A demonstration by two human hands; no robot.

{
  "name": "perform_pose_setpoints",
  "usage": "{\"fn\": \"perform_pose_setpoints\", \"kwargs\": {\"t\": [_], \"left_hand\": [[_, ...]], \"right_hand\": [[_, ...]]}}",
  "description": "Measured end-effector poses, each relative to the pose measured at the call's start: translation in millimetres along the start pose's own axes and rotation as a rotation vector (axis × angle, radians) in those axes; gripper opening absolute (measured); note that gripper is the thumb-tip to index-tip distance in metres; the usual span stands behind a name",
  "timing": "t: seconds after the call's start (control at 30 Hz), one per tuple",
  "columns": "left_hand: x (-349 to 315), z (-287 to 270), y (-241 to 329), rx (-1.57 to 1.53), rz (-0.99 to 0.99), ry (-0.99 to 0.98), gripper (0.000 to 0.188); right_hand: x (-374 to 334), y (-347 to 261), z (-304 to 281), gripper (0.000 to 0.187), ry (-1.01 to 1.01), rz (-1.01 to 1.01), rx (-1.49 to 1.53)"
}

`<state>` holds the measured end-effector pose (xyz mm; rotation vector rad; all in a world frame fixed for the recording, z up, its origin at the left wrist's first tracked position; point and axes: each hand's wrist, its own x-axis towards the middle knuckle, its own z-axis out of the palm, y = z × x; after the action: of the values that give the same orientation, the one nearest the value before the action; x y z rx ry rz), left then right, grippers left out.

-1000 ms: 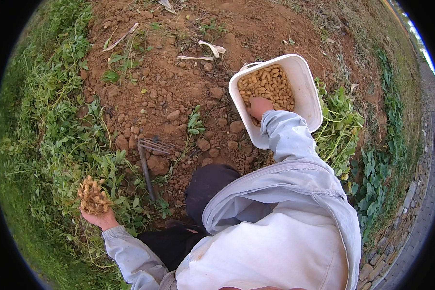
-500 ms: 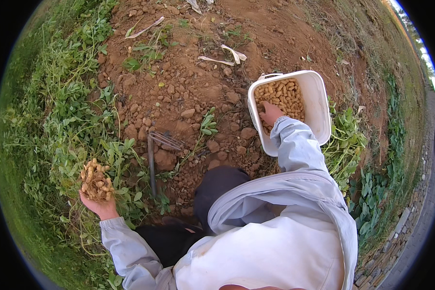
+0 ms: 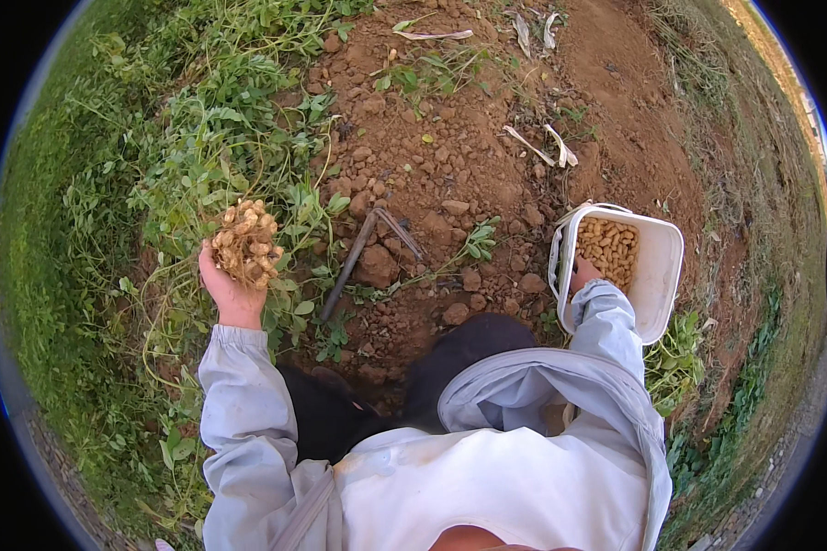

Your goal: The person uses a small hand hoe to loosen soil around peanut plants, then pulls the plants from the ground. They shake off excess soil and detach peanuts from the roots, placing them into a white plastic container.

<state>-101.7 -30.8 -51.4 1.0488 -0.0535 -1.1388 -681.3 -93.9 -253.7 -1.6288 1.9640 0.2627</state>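
My left hand (image 3: 234, 292) is raised over the green plants and closed around a clump of unshelled peanuts (image 3: 246, 243) with fine roots tangled among them. My right hand (image 3: 585, 275) is down inside a white plastic bucket (image 3: 660, 266). Peanuts (image 3: 606, 246) in their shells cover the bottom of this bucket, and the hand is beside them at the near-left wall. Its fingers are mostly hidden by the bucket's wall and my own hand, so whether they grip anything does not show.
A pronged hand tool with a dark handle (image 3: 347, 274) lies on the clods before my knees. Leafy peanut plants (image 3: 211, 138) spread along the left. Dry husk strips (image 3: 560, 147) are scattered on the reddish soil (image 3: 413, 156). More plants (image 3: 675, 363) grow beside the bucket.
The whole view has shifted, so the soil, tool and bucket sit further right. My left hand, still holding the peanut clump, has risen. My right hand stays in the bucket.
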Motion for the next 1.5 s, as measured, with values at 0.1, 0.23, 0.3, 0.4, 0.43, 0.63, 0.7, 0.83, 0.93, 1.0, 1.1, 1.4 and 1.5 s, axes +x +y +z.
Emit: {"fn": "perform_pose_setpoints", "kwargs": {"t": [0.1, 0.23, 0.3, 0.4, 0.43, 0.63, 0.7, 0.83, 0.93, 1.0, 1.1, 1.4, 1.5], "left_hand": [[-0.7, -5.2, 5.2, -0.018, 0.012, -0.038, 0.051], [-3.0, -8.1, 9.0, -0.049, 0.005, -0.015, 0.049], [-2.4, -10.5, 9.2, -0.052, -0.005, -0.03, 0.049], [-1.1, -16.1, 11.9, -0.063, -0.012, -0.062, 0.049], [1.3, -23.1, 12.6, -0.07, 0.012, -0.019, 0.048], [-4.7, -15.9, 19.1, -0.057, -0.024, 0.062, 0.05], [-8.1, -17.7, 24.2, -0.026, -0.035, 0.034, 0.052], [-7.7, -12.6, 19.9, 0.006, -0.039, 0.039, 0.053], [-6.2, -16.1, 12.3, 0.044, -0.039, -0.017, 0.052], [-8.4, -19.9, 10.4, 0.073, -0.019, -0.005, 0.052], [-4.8, -18.9, 2.3, 0.079, -0.034, 0.049, 0.049], [3.7, -2.6, -12.6, 0.098, -0.032, 0.032, 0.049], [2.8, 0.5, -15.3, 0.089, -0.068, 0.079, 0.051]], "right_hand": [[-14.9, -16.6, -10.4, 0.03, 0.036, 0.053, 0.215], [-18.4, -24.5, -20.3, 0.029, 0.067, 0.076, 0.48], [-36.6, -44.5, -34.7, 0.033, 0.145, 0.118, 0.559], [7.1, -3.2, -2.6, 0.049, 0.301, 0.06, 0.695], [7.3, -17.8, -7.0, 0.055, 0.322, 0.028, 0.563], [23.1, -18.6, 4.7, 0.052, 0.15, 0.118, 0.615], [19.6, -25.6, 1.4, 0.051, 0.124, 0.11, 0.564], [25.9, -6.4, 10.0, 0.051, 0.085, 0.144, 0.522], [29.0, -3.6, 13.3, 0.051, 0.085, 0.151, 0.471], [12.4, -42.0, -8.7, 0.041, 0.165, 0.096, 0.367], [14.5, -39.9, -16.4, 0.034, 0.17, 0.073, 0.407], [6.4, -35.3, -9.8, 0.035, 0.236, 0.177, 0.447], [-7.1, -26.4, -14.1, 0.022, 0.133, 0.117, 1.065]]}}
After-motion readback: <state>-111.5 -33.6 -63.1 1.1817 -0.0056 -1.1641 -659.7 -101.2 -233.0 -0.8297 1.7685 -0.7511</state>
